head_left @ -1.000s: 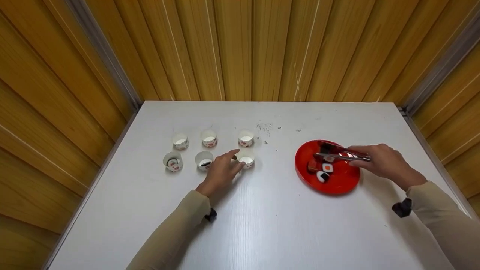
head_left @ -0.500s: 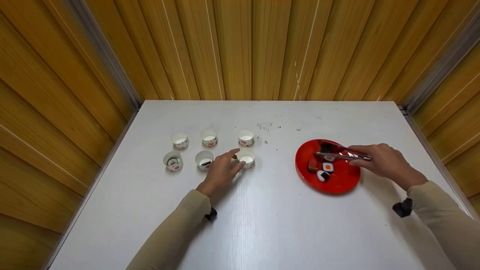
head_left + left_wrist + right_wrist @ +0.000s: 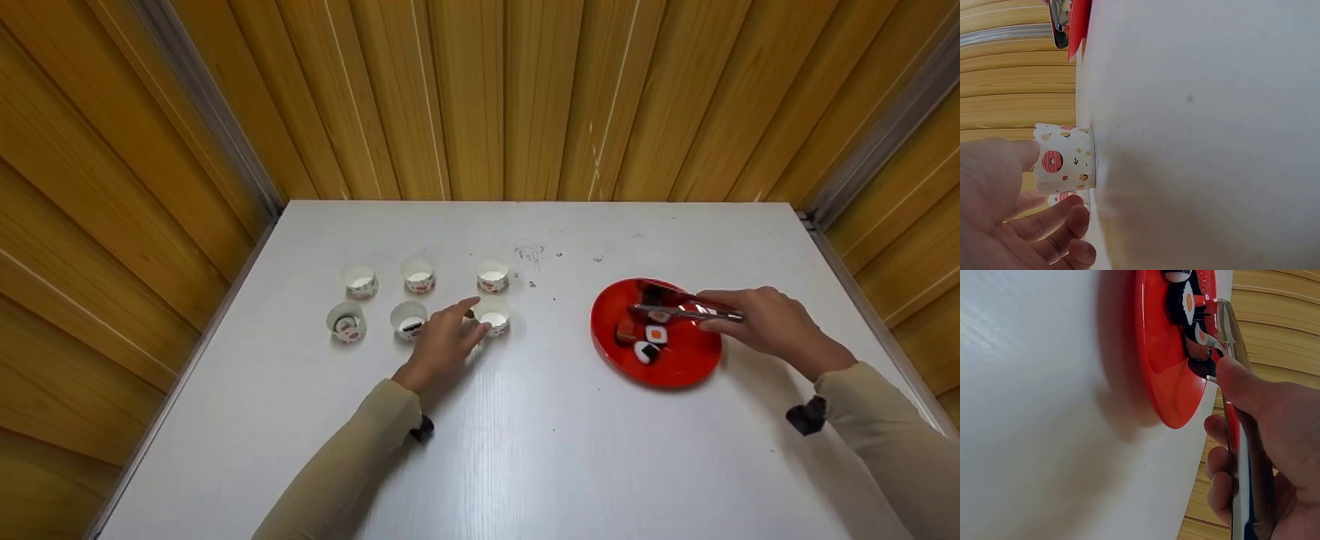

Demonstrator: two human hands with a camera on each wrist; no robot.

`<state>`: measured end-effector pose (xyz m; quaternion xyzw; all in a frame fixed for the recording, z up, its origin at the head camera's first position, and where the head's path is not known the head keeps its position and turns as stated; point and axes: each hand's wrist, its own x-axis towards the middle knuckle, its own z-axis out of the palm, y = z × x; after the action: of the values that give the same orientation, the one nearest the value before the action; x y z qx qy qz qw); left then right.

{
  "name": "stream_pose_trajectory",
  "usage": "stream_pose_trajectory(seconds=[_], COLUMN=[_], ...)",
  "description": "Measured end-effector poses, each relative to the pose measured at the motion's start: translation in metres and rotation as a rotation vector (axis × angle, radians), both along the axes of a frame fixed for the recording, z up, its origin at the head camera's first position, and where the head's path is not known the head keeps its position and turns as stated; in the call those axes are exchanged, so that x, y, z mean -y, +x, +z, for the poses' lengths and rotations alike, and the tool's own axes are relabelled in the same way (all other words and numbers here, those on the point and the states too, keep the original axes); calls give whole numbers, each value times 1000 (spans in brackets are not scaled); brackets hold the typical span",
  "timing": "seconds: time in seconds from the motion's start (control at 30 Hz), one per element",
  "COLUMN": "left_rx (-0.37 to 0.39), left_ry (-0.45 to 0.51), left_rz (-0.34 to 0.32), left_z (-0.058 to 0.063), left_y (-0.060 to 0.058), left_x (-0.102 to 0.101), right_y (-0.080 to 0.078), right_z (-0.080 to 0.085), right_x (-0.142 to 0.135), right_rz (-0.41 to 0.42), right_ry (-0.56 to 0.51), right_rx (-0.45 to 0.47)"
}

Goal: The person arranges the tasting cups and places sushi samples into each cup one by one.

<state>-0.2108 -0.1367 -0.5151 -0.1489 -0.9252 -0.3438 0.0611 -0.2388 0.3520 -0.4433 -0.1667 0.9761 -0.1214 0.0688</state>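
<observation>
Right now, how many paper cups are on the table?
6, in two rows: back-left cup, back-middle cup, back-right cup; front-left cup, front-middle cup, and front-right cup at the left hand. None seems hidden.

Head view bright, even; pale glare down middle of white wood-grain tabletop (image 3: 487, 472). Soft shadows beside both beige-sleeved forearms (image 3: 345, 457). Glossy red round plate (image 3: 690, 364), shiny metal tongs (image 3: 1243, 484) catch highlights. Left wrist view greyer, hazy. Yellow-brown wooden panels (image 3: 540, 97) stretch toward head-view edges.
</observation>
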Motion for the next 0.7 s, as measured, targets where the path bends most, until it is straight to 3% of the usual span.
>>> stream_pose_trajectory(seconds=[0.37, 0.7], left_rx=[-7, -24], left_ry=[-12, -20], left_rz=[13, 13], left_z=[1, 1], left_y=[0, -1], left_x=[-1, -3], right_y=[1, 0], right_z=[5, 14], right_x=[0, 3], right_rz=[31, 29], right_ry=[17, 27], right_rx=[-66, -40])
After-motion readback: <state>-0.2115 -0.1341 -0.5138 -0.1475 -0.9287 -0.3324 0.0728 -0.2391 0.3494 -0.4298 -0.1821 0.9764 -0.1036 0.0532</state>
